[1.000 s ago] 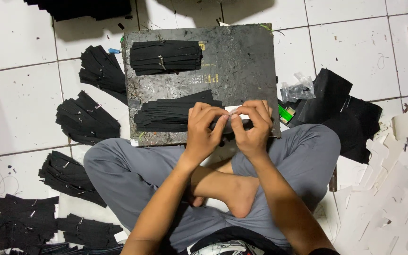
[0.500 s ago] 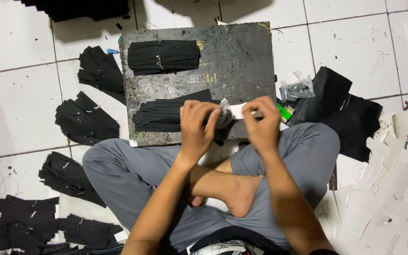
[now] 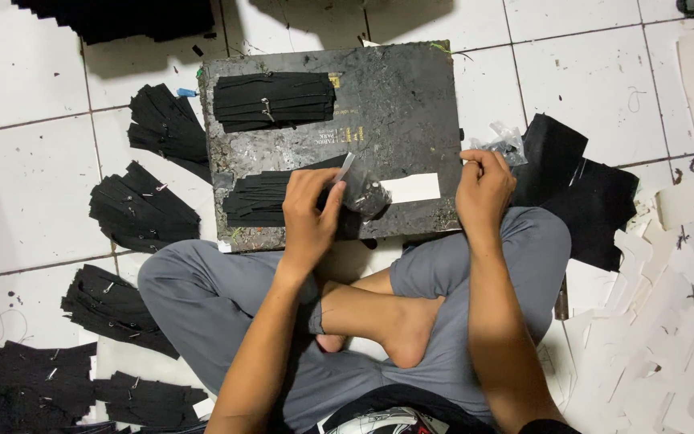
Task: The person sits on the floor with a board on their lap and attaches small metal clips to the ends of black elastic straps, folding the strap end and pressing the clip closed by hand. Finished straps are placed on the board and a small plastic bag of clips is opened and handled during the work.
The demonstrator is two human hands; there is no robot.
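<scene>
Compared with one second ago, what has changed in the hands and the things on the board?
The hands parted. The right hand moved right to the clear crumpled bags; the left hand kept the black bundle. A white strip now lies bare. The board and floor bundles stayed.

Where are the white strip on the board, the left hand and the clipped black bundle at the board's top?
white strip (image 3: 411,188), head view, middle of its bare face
left hand (image 3: 308,210), head view, back of the hand
clipped black bundle (image 3: 275,100), head view, centre near the clip
</scene>
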